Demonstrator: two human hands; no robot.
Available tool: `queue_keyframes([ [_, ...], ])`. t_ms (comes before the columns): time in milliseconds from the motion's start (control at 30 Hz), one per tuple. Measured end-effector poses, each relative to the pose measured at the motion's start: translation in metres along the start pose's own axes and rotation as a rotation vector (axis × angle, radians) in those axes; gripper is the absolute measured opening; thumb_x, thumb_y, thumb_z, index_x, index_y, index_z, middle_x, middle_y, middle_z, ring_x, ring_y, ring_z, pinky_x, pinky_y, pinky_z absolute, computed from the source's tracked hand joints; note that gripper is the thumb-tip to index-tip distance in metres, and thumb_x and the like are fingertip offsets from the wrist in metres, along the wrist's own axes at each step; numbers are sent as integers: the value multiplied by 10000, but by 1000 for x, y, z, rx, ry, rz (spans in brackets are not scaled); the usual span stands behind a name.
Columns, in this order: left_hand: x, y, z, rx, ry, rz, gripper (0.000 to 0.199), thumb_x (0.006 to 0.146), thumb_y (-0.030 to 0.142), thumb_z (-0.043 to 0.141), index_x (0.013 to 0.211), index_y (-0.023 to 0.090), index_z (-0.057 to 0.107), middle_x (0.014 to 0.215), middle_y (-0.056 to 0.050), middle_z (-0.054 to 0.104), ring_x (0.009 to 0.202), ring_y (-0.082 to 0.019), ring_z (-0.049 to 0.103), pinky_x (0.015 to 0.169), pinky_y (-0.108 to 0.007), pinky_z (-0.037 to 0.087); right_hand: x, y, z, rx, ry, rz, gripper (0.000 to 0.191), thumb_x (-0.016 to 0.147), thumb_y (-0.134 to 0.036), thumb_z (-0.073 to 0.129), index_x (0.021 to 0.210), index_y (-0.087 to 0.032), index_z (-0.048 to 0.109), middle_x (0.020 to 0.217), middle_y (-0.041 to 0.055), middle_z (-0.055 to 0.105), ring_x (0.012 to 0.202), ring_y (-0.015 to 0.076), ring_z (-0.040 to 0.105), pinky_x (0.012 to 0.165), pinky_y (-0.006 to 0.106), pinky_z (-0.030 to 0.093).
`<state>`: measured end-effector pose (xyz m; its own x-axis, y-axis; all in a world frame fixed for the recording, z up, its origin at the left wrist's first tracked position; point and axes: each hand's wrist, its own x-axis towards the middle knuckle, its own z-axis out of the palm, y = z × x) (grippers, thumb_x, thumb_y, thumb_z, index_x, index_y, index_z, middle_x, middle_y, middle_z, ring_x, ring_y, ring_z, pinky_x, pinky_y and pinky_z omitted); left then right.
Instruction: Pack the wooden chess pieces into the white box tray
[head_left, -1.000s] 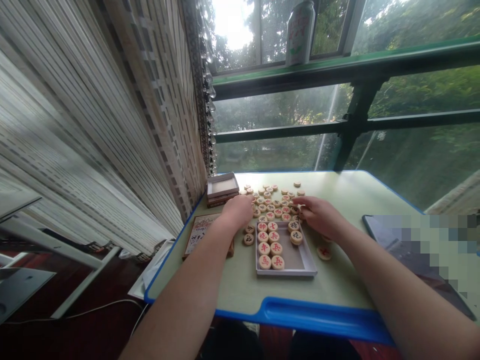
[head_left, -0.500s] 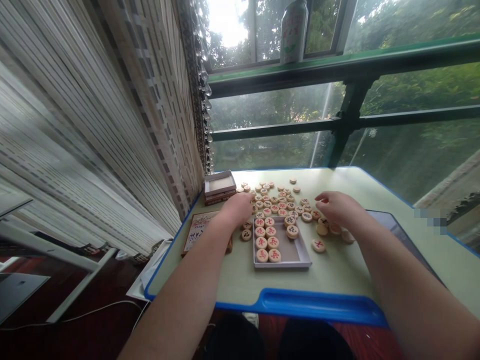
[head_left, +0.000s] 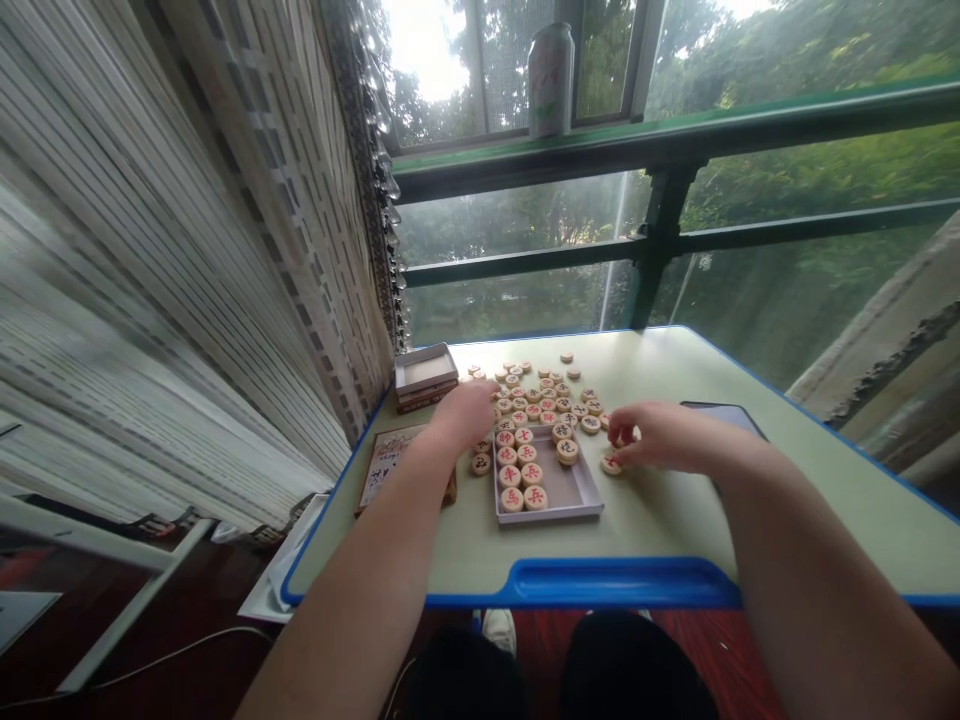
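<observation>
Tray lying on desk, bearing discs | right hand touching red-marked disc right of tray, fingers' grip unclear | left hand reaching among loose discs beyond tray, grip unclear

Beyond the hands, daylight enters through a wide window crossed by a dark green rail, with trees outside. Striped, sheer curtains hang left of the hands; another curtain hangs at far right. Beneath the hands stands a pale green, blue-edged table, above a dark reddish floor.
</observation>
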<state>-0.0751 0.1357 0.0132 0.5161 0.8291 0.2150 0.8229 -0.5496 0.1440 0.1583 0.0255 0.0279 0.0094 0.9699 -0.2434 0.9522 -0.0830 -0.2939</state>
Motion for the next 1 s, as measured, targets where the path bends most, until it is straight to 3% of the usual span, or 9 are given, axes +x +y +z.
queue_keyframes([
  [233, -7, 9, -6, -247, -49, 58, 340, 720, 77, 428, 864, 170, 721, 862, -29, 720, 819, -152, 642, 779, -242, 506, 7, -1, 7, 13, 104, -45, 241, 702, -137, 548, 851, -228, 714, 903, 34, 699, 779, 182, 619, 655, 257, 443],
  [433, -12, 13, 0, -373, -146, 52, 359, 690, 65, 419, 850, 165, 724, 806, -21, 715, 715, -133, 635, 625, -208, 507, -2, 14, 22, -19, 226, -196, 266, 673, -142, 578, 884, -221, 718, 1003, 56, 676, 792, 195, 630, 709, 271, 465],
  [567, -11, 14, 1, -360, -115, 62, 362, 673, 65, 420, 832, 166, 728, 786, -23, 710, 699, -135, 628, 612, -211, 500, 0, 25, 37, -20, 349, -318, 231, 757, -189, 524, 881, -224, 716, 1000, 63, 675, 864, 202, 623, 766, 281, 461],
  [700, -10, 16, 1, -361, -97, 73, 354, 651, 57, 422, 796, 163, 727, 783, -22, 709, 709, -138, 626, 612, -211, 494, 0, 21, 48, -39, 475, -266, 238, 806, -225, 492, 897, -231, 711, 1025, 63, 673, 892, 196, 623, 787, 280, 460],
  [1000, -15, 27, 3, -313, -56, 71, 329, 663, 81, 425, 772, 155, 726, 727, -20, 697, 710, -135, 616, 679, -217, 500, -1, 22, 55, -71, 549, -313, 249, 839, -268, 485, 924, -222, 714, 1063, 69, 671, 951, 209, 598, 838, 296, 445],
])
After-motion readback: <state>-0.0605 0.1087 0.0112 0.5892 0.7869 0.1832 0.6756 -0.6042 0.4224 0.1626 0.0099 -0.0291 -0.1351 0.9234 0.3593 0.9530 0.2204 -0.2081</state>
